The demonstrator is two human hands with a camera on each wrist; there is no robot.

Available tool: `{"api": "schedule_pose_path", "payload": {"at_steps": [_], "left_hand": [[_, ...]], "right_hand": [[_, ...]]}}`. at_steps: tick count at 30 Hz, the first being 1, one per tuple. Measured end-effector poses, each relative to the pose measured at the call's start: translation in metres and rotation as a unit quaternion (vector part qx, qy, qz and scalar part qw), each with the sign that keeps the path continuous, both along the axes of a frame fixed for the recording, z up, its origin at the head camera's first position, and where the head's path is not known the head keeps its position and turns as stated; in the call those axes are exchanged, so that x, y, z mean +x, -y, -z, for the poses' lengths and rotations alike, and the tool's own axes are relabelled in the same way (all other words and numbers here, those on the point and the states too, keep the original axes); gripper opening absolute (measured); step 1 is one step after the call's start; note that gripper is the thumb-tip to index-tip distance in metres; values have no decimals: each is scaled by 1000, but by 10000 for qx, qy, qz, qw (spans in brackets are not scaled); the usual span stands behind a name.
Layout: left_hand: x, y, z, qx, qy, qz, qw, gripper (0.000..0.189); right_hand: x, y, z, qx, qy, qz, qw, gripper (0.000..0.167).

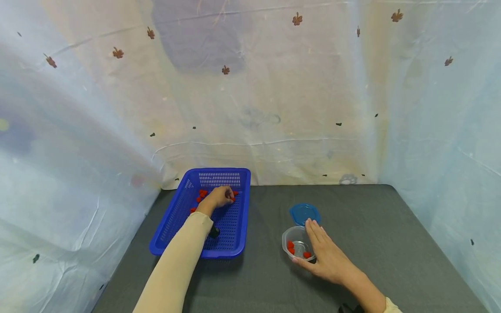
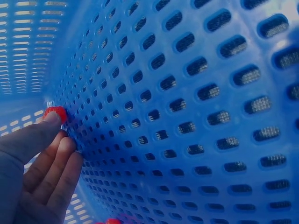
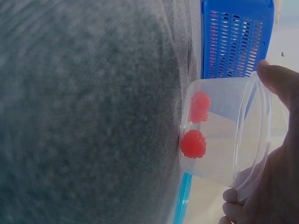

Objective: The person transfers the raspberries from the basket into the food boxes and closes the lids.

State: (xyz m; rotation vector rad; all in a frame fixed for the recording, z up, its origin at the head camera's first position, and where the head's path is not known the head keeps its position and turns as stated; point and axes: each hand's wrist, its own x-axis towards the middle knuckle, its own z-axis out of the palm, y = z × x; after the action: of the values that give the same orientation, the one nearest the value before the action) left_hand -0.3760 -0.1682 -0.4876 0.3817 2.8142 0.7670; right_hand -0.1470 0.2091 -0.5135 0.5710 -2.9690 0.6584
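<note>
In the head view, my left hand (image 1: 220,196) reaches into a blue plastic basket (image 1: 247,217). Its thumb and fingers pinch a red raspberry (image 2: 55,113) close to the basket's perforated floor. More raspberries (image 1: 202,192) lie in the basket around the hand. My right hand (image 1: 330,258) holds a small clear plastic container (image 1: 287,234) at its rim, the thumb on the near side and the fingers on the far side. Inside the container, several raspberries (image 3: 193,143) rest on the bottom. Part of its right side is hidden under the palm.
A round blue lid (image 1: 305,213) lies flat on the grey tabletop (image 1: 391,243), just behind the container. Patterned plastic sheeting (image 1: 274,108) hangs behind the table and along both sides. The basket stands to the container's left.
</note>
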Motion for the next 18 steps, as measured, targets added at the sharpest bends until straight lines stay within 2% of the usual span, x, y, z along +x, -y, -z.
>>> {"api": "schedule_pose_path", "payload": {"at_steps": [8, 18], "left_hand": [[-5, 2, 2, -64, -97, 71, 9999, 7], [-3, 2, 0, -168, -49, 23, 9998, 6]], "right_hand": [[-1, 0, -2, -39, -114, -53, 9999, 117], [1, -1, -3, -46, -158, -59, 9998, 116]]}}
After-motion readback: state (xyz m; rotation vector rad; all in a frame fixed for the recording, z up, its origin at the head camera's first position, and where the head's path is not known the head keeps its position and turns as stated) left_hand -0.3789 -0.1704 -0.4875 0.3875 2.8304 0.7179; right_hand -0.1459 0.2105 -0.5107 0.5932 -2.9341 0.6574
